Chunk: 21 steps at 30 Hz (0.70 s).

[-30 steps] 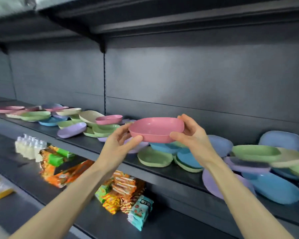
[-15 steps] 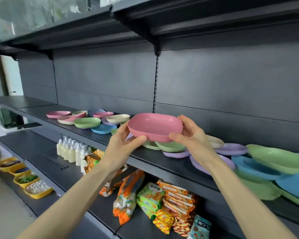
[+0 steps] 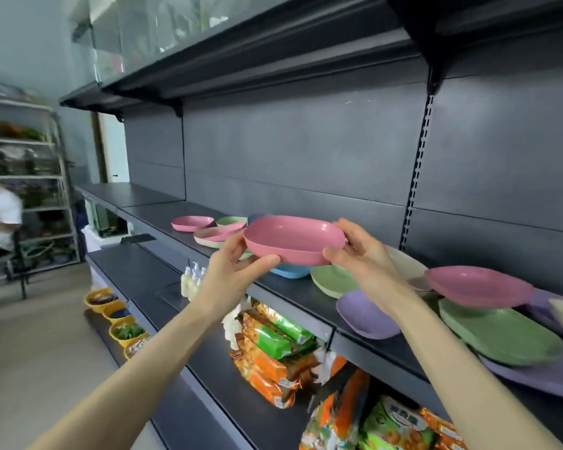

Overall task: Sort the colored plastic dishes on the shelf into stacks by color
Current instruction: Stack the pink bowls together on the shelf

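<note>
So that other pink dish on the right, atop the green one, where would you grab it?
Probably its near rim, coming from the front. The pink dish sits open side up on the green dish with its lip raised clear, so fingers should fit under and a thumb over. The back wall closes off the far side.

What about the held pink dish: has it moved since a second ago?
Yes, leftward along the shelf: the pink dish was right of the slotted upright and is now well left of it.
</note>
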Available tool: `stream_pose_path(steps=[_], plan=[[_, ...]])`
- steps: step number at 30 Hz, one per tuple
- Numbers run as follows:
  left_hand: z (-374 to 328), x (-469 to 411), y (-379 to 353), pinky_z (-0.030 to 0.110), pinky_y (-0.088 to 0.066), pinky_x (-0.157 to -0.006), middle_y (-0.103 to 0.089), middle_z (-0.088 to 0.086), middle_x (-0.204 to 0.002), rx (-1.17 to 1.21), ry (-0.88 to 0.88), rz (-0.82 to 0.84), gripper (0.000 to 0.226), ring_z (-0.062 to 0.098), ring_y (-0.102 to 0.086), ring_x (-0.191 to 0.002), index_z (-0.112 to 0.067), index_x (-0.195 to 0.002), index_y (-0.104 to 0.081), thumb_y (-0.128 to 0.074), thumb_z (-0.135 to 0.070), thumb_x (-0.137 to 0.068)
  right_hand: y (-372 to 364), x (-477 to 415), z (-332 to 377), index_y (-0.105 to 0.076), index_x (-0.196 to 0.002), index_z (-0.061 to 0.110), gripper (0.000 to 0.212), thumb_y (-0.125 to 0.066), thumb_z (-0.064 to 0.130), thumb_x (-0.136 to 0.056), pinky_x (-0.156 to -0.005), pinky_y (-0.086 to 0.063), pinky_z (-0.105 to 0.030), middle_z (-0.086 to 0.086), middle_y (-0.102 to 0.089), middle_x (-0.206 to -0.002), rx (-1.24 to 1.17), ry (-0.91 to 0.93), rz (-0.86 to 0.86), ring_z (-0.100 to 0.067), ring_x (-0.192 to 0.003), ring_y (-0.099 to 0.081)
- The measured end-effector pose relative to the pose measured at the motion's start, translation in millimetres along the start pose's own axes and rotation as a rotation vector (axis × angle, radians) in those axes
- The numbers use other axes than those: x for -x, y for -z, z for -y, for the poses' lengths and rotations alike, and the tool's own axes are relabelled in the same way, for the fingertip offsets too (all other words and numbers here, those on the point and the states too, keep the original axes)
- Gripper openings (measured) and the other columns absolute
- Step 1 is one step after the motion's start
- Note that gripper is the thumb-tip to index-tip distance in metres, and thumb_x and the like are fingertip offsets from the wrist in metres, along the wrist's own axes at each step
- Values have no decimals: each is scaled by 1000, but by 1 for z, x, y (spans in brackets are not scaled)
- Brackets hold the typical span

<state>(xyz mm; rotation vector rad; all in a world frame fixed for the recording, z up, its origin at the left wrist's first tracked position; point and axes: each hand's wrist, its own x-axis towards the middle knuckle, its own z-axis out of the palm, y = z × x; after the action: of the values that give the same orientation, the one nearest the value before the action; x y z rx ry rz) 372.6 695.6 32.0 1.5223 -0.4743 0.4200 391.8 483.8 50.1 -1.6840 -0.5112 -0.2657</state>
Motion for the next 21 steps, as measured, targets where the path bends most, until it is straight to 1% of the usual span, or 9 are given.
stream_pose_path(steps=[1,2,5,7,9,11,13,18,21], plan=[[5,-10,12,9,-49,-74,-65,-1,-114,-6,0,-17,40,-3,-66,-92,-16,-118,-53,-64,0,-83,-10,-15,-5,-45,-118,-14,46,-68,3,-82,-73,-43,-7,-29,-55,-113,-9,-15,6,-11,-93,-64],[10,-19,23,10,-49,-75,-65,-3,-113,-20,-5,-36,42,-2,-66,-93,-16,-119,-53,-65,-2,-82,-19,-30,-9,-50,-115,-6,38,-67,3,-82,-75,-44,-6,-21,-60,-113,3,-30,21,-4,-110,-54],[28,-46,64,10,-49,-76,-67,-7,-112,-47,15,-76,45,0,-66,-95,-16,-123,-53,-67,-7,-81,-50,-76,-24,-57,-108,16,33,-72,8,-79,-75,-46,-7,12,-64,-97,24,-65,89,10,-86,-62],[44,-62,94,9,-49,-74,-69,-10,-108,-64,25,-100,44,-1,-66,-94,-18,-122,-54,-68,-8,-82,-73,-105,-32,-56,-114,10,39,-72,13,-79,-77,-47,-9,8,-65,-97,43,-74,111,10,-84,-60],[56,-76,115,9,-49,-73,-71,-14,-103,-68,30,-106,40,-2,-66,-94,-22,-119,-56,-67,-9,-83,-89,-128,-39,-52,-125,7,62,-77,30,-73,-90,-45,-14,-1,-65,-106,68,-77,117,10,-93,-59],[73,-93,143,8,-49,-73,-71,-20,-99,-75,40,-105,38,-4,-66,-94,-26,-115,-56,-67,-9,-83,-113,-153,-51,-46,-137,17,95,-83,51,-57,-102,-42,-23,7,-61,-122,87,-96,112,2,-113,-55],[88,-115,170,6,-47,-73,-71,-19,-100,-84,35,-94,39,-6,-65,-95,-27,-116,-55,-69,-12,-82,-135,-178,-64,-44,-139,20,104,-78,59,-49,-103,-41,-27,9,-58,-129,128,-91,95,-4,-119,-54],[132,-165,239,8,-48,-76,-67,-8,-113,-70,54,-27,42,-1,-65,-98,-25,-123,-52,-67,-17,-84,-190,-236,-92,-51,-132,22,103,-84,62,-43,-100,-43,-27,13,-61,-123,160,-93,43,-6,-117,-55],[159,-200,290,9,-49,-80,-65,-10,-118,-79,85,41,47,-1,-64,-101,-28,-126,-47,-65,-27,-83,-230,-269,-111,-57,-113,29,68,-81,46,-51,-90,-45,-16,22,-65,-108,129,-130,21,2,-108,-59]])
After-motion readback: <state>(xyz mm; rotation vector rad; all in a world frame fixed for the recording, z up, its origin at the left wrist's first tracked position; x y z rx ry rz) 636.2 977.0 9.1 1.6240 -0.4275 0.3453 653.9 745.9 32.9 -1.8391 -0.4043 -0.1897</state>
